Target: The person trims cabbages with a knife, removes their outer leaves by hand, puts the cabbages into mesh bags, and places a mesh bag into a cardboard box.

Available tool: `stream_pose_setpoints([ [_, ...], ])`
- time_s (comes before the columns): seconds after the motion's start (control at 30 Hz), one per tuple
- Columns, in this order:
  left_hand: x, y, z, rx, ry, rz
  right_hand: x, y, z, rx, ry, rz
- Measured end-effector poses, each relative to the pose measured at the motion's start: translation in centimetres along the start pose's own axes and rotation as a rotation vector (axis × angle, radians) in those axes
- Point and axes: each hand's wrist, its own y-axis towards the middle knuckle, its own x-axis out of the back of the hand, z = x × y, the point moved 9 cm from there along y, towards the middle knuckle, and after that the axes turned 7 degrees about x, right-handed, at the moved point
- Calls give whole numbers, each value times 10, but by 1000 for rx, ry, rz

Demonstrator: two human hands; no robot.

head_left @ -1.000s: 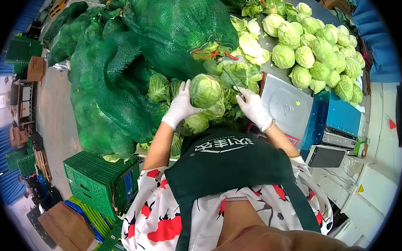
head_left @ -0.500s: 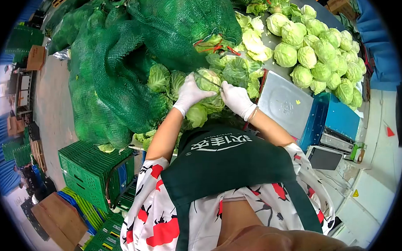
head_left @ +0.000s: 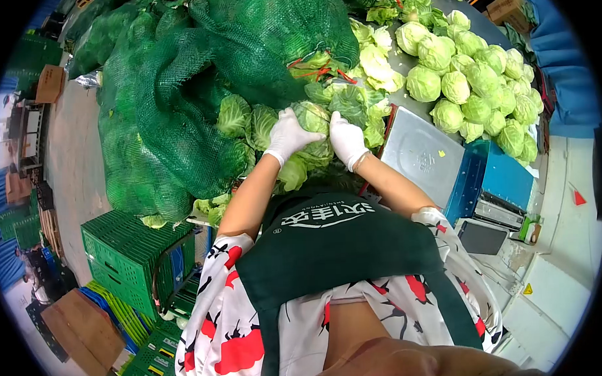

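Observation:
A green cabbage (head_left: 312, 116) sits in front of my apron among other heads and loose leaves. My left hand (head_left: 290, 136), in a white glove, grips its left side, with the thumb laid across the near face. At the cabbage's right side is my gloved right hand (head_left: 347, 140), its fingers closed. A thin dark knife blade reached from this hand over the cabbage half a second ago; now the blade is hardly visible and the handle is hidden in the fist. More cabbages (head_left: 235, 115) lie just left of my left hand, partly under green netting.
Large green mesh sacks (head_left: 172, 106) of cabbages fill the left and back. Trimmed cabbages (head_left: 481, 82) are heaped at the right rear. A metal scale plate (head_left: 422, 147) and a blue box (head_left: 506, 177) stand at right; green crates (head_left: 127, 254) stand at lower left.
The knife blade has left the cabbage's top face. My right hand has turned more upright beside the cabbage, while my left hand keeps its grip. The whole view has shifted slightly.

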Motion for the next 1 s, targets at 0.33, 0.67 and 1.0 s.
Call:
stream_pose_setpoints([
  [0.33, -5, -37, 39, -173, -346, -89, -16, 18, -30, -110, 174, 285],
  [0.67, -18, -67, 90, -124, -657, -42, -32, 23, -43, -175, 190, 266],
  [1.0, -20, -59, 84, -44, -512, -141, -40, -14, 9, -349, 903, 57],
])
